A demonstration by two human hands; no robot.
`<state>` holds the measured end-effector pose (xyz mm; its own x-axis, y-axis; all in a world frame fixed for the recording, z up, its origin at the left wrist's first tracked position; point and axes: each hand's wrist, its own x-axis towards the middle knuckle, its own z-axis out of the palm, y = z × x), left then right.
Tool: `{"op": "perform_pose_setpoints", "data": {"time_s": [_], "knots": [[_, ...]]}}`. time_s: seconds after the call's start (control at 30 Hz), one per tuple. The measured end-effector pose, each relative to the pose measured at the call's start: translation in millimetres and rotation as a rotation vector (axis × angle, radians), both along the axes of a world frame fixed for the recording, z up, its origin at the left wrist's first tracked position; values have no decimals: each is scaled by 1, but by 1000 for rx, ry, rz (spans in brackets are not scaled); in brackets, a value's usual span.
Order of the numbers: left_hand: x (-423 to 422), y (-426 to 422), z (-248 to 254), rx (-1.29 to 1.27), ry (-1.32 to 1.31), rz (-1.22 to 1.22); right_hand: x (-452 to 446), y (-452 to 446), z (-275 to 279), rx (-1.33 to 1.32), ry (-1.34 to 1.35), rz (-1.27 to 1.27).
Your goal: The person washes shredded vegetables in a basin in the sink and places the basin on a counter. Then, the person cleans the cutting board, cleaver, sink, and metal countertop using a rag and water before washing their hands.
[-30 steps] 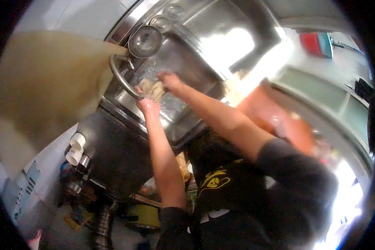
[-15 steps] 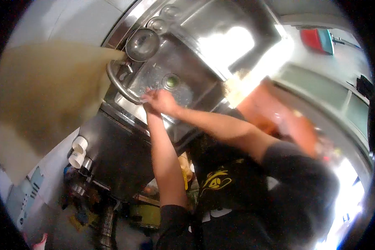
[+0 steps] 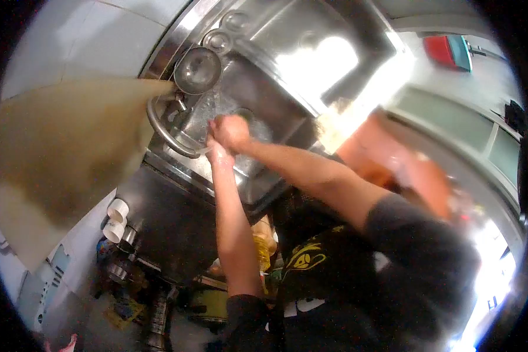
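Over the stainless steel sink, my right hand is wrapped round my left hand. The fingers of the left hand are mostly hidden beneath the right. Close to the left wrist is the mouth of the curved metal faucet, and the wrist looks wet and shiny there. Beyond the hands, the drain is partly covered by them. A round metal bowl sits in the corner near the faucet base.
Two smaller round metal dishes stand past the bowl. A second basin adjoins on the far side. White cups are at the left near a dark counter. A red dustpan shows at upper right.
My hands have shifted slightly, the right now further up over the left. The left wrist has come under the faucet mouth. The drain is more covered than before.
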<state>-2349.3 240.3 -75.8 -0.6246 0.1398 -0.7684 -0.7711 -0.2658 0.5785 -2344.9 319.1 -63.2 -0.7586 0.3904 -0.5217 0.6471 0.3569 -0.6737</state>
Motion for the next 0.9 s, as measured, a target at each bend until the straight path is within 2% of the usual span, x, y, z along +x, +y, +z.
{"op": "perform_pose_setpoints", "data": {"time_s": [0.1, 0.17, 0.2, 0.3, 0.33, 0.43, 0.53, 0.57, 0.63, 0.7, 0.83, 0.9], "knots": [[-6, -14, 17, 194, -120, 63, 2, 20, -60, -222, 2, -168], [-21, -23, 33, 284, -167, 105, 19, 14, -100, -717, -54, -259], [-24, -35, 12, 312, -101, 100, 25, 14, -110, -963, -83, -300], [-20, -39, 6, 118, 116, -99, 27, 21, -29, -1719, -316, -631], [-21, -38, 7, 96, 132, -111, 26, 13, -28, -1943, -169, -640], [-16, -29, 33, -270, 351, -303, 7, -9, -48, -1981, 120, -738], [-9, -31, 32, -478, 412, -154, -5, -21, -65, -1459, 79, -675], [-9, -31, 35, -546, 420, -105, -3, -23, -67, -1196, 44, -570], [-12, -43, 8, -429, 313, 153, 4, -9, -32, -670, -21, -353], [-13, -50, -2, -321, 270, 377, 13, 10, -32, -766, -19, -229], [-15, -66, -23, -243, 263, 252, 27, 26, -33, -936, 23, -171], [-15, -68, -23, -180, 176, 256, 28, 31, -33, -629, -40, -20]]}}
